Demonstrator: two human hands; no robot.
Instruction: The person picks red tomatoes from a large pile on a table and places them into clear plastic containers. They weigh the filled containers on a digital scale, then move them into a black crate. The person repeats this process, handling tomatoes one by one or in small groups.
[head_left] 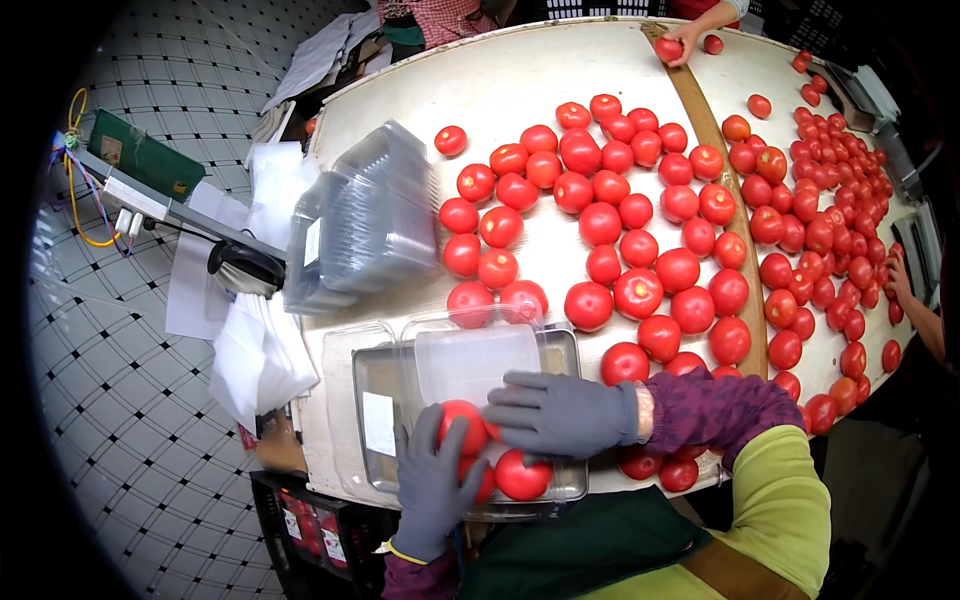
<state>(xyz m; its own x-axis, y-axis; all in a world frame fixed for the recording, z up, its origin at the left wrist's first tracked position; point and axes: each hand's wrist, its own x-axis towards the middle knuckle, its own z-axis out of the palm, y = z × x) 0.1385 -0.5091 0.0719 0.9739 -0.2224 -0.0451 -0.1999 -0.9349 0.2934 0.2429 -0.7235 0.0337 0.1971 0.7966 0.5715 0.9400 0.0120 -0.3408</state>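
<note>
A clear plastic punnet [405, 345] with a white pad [477, 362] inside stands on a metal tray [568, 365] at the table's near edge. Several red tomatoes lie in its near part. My left hand [432, 490], in a grey glove, curls its fingers around a tomato [460, 424] there. Across from it, my right hand [560, 412], gloved alike, reaches in flat with fingers stretched over the tomatoes. One tomato [522, 476] shows just below the right fingers. What lies under the right palm is hidden.
Nested clear punnets [375, 215] stand at the left. Loose tomatoes [600, 224] spread over the table, split by a wooden strip [735, 205]. White pads [262, 350] hang by the left edge; a black crate [290, 540] stands below. Other people's hands [686, 40] work far off and at right.
</note>
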